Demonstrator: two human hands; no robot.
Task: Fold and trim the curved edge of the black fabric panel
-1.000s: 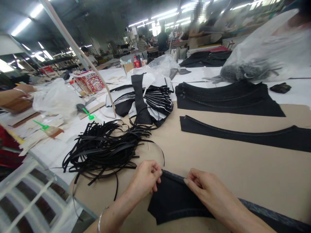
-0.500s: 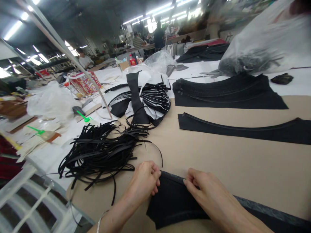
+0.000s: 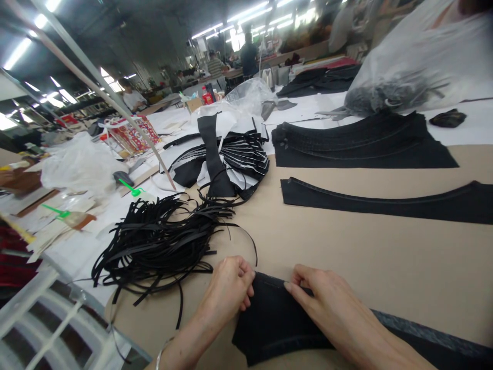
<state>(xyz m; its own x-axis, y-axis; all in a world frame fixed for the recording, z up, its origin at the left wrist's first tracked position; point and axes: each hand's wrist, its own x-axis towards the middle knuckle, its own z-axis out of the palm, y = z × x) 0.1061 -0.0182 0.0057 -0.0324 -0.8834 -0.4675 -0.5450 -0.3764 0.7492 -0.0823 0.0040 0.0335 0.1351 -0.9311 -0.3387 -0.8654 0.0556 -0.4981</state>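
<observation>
Right near us, our left hand [image 3: 232, 282] pinches the black fabric panel [image 3: 275, 318] at its far-left corner, our right hand [image 3: 322, 295] nips its far edge alongside, its length running off near-right!

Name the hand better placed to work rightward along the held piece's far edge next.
Right, most likely: the right hand is on the far edge of the black piece, which runs on rightward, while the left hand holds its left end.
</observation>
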